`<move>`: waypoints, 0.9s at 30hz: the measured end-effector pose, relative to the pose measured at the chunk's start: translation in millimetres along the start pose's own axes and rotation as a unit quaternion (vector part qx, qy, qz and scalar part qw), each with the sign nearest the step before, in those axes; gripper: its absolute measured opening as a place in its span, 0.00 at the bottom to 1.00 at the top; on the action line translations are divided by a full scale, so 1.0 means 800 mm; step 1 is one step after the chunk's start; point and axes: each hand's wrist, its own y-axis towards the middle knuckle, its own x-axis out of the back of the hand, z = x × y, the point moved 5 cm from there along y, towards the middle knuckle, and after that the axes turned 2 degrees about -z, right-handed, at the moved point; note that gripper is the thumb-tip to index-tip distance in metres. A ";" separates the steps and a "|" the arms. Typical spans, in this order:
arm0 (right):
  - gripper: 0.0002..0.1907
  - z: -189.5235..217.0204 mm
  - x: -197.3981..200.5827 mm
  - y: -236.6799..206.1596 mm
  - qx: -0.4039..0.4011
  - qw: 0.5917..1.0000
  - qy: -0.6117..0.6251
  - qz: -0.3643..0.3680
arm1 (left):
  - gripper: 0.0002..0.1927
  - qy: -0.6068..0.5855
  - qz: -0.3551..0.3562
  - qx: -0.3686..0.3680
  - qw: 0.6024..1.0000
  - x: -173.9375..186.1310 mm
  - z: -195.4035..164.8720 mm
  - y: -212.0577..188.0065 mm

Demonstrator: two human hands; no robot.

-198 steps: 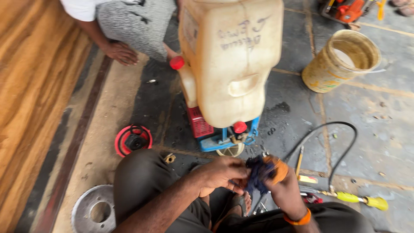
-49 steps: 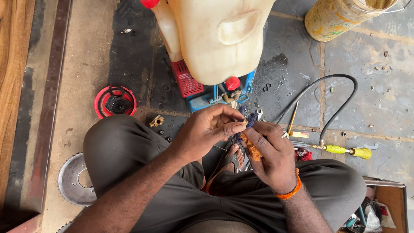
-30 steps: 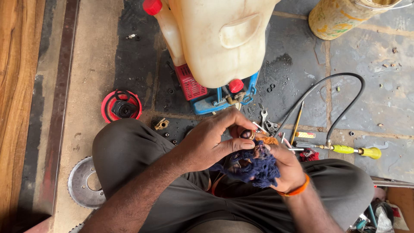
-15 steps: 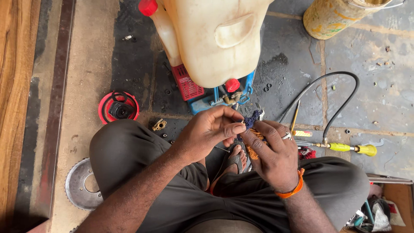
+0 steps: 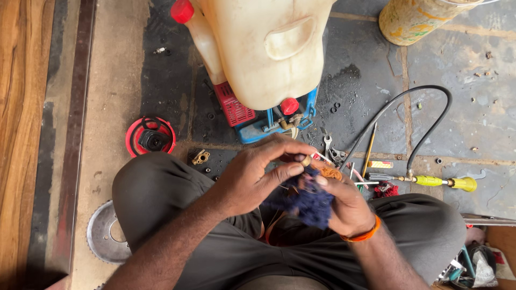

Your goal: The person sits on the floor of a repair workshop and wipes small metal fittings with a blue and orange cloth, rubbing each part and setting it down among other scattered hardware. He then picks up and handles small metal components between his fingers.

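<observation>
The person sits cross-legged on the floor, both hands meeting over the lap. The left hand (image 5: 252, 180) curls its grip around a small brass-coloured part (image 5: 306, 160), thumb and forefinger pinching it. The right hand (image 5: 344, 201), at 3 o'clock of the left, clutches a dark blue rag (image 5: 303, 198) bunched between the two palms; its fingers press together on the cloth, and something orange (image 5: 331, 173) shows beside them, perhaps a tool handle, though motion blur hides it. At 12 o'clock of the hands stands a cream plastic tank (image 5: 263, 48) on a blue and red base. A red round cover (image 5: 151, 137) lies at 10 o'clock, a black hose (image 5: 424, 123) with a yellow-handled nozzle (image 5: 446, 182) at 3 o'clock.
</observation>
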 end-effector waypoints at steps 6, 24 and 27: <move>0.24 0.025 -0.006 -0.011 0.082 0.962 -0.227 -0.129 | 0.19 -0.158 -0.001 0.048 0.986 -0.006 0.013 0.007; 0.25 0.003 0.006 -0.009 0.012 0.980 -0.147 -0.132 | 0.13 0.071 -0.023 0.007 0.997 0.006 0.011 0.000; 0.28 0.001 0.015 -0.006 0.029 0.997 0.002 -0.068 | 0.14 0.049 -0.014 -0.023 0.998 0.007 0.002 0.002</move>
